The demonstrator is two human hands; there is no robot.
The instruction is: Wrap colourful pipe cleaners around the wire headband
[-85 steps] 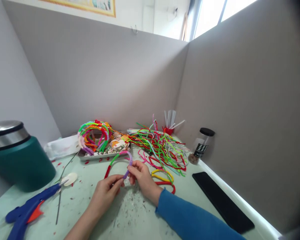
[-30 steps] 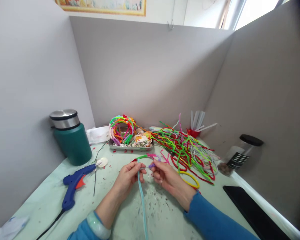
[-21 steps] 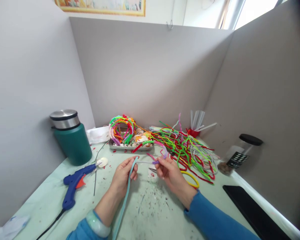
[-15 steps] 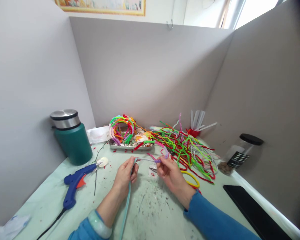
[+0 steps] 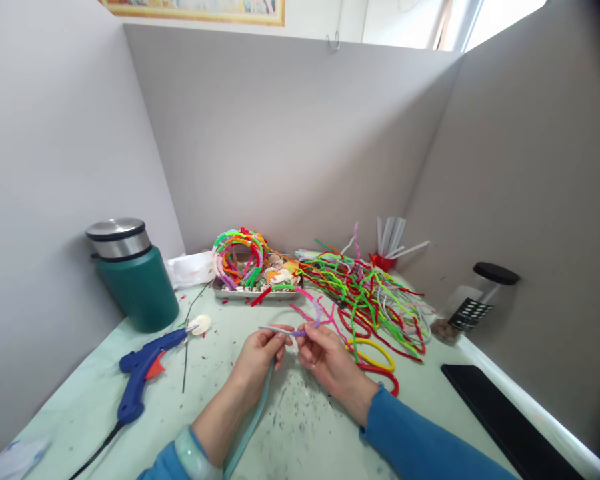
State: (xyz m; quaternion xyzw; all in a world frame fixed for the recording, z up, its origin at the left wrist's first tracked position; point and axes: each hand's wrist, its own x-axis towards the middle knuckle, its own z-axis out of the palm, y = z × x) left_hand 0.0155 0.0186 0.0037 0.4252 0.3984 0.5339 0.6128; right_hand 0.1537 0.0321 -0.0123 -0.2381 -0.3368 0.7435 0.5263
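Observation:
Pinched in my left hand [image 5: 260, 357] are a pale grey-violet stem [image 5: 276, 329] and, below it, a long light blue strip [image 5: 253, 427] that trails toward the table's front edge. My right hand [image 5: 327, 360] grips the purple end of a multicoloured pipe-cleaner strand [image 5: 316, 308]. That strand arcs away through pink and green to a red tip near the metal tray. Both hands' fingertips nearly meet over the table, close to where the stem joins the purple part. My fingers cover the exact join.
A metal tray [image 5: 260, 295] holds shells and a bundle of coloured rings [image 5: 240, 257]. Tangled pipe cleaners [image 5: 365, 287] lie behind my right hand. At left are a blue glue gun [image 5: 143, 373] and green flask [image 5: 137, 287]; at right, a jar [image 5: 473, 303] and black slab [image 5: 500, 413]. Grey panels enclose the table.
My right hand has moved left, closing the gap to my left hand. The pale stem now sticks out left past my left fingers, and the blue strip hangs in a looser curve.

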